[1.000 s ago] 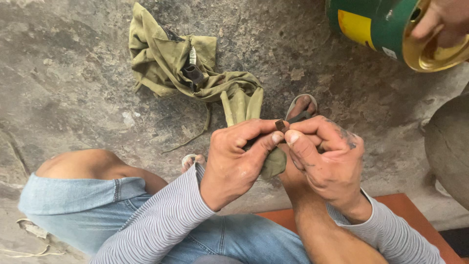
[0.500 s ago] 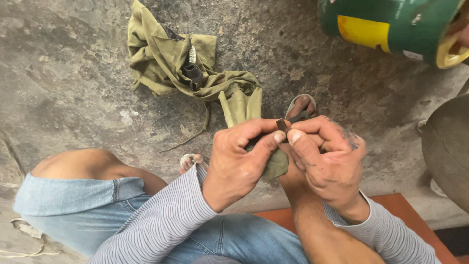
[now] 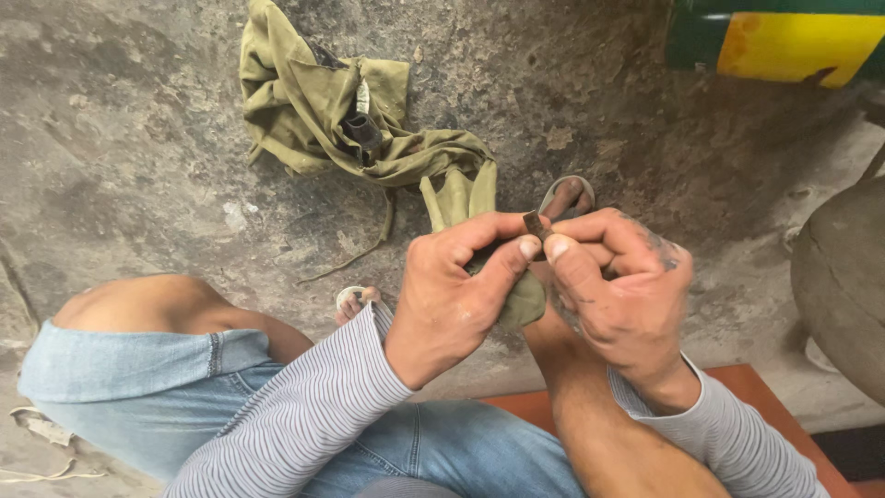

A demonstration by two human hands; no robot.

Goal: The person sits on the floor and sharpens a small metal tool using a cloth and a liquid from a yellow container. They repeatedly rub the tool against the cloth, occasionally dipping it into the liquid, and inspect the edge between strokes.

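Looking down at our lap, we see our left hand (image 3: 452,300) and our right hand (image 3: 622,286) brought close together, fingertips meeting over a small dark piece (image 3: 534,224). The thumb and forefinger of the left hand are closed on that piece, and the right thumb presses against it from the other side, so both hands grip it between them. A fold of olive green cloth (image 3: 521,300) is bunched under the left fingers and hangs down between the two palms. The cloth runs up and away across the grey concrete floor (image 3: 120,138) to a crumpled heap (image 3: 313,111) with a dark part lying in its folds. Just beyond the fingertips our foot sits in a sandal (image 3: 567,195). Rolled-up blue jeans (image 3: 138,369) cover our bent leg at lower left, and striped grey sleeves cover both forearms. A green and yellow can (image 3: 784,41) lies at the top right, well apart from the hands.
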